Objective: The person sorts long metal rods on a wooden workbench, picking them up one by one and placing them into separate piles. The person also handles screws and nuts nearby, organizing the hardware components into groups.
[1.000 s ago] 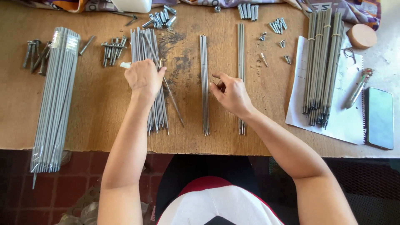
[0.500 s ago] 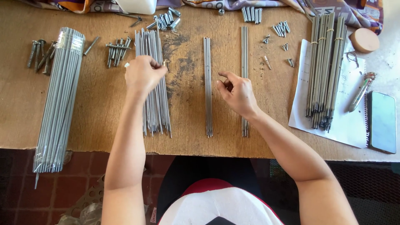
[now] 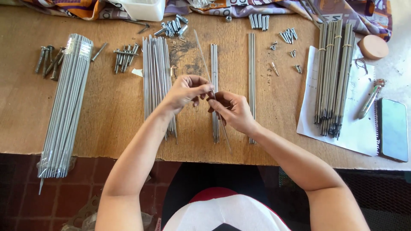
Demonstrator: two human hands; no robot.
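My left hand (image 3: 186, 91) and my right hand (image 3: 231, 112) meet above the middle of the wooden table (image 3: 111, 107). Together they pinch one thin grey metal rod (image 3: 201, 47) that slants from the far side down past my right wrist. Left of my hands a loose row of the same rods (image 3: 156, 77) lies flat. Under my hands lies a narrow group of rods (image 3: 214, 64), and another narrow group (image 3: 251, 72) lies to the right.
A wrapped rod bundle (image 3: 64, 107) lies at the left edge. Bolts (image 3: 48, 62), long screws (image 3: 125, 54), sleeves (image 3: 173, 26) and small screws (image 3: 287, 36) lie along the back. At right lie banded rods (image 3: 333, 77) on paper (image 3: 355, 128), a round wooden disc (image 3: 373, 46), a pen (image 3: 371, 99), a phone (image 3: 394, 128).
My left hand left the loose row with one rod and moved right. My right hand shifted left to meet it, and both now hold the rod over the middle group.
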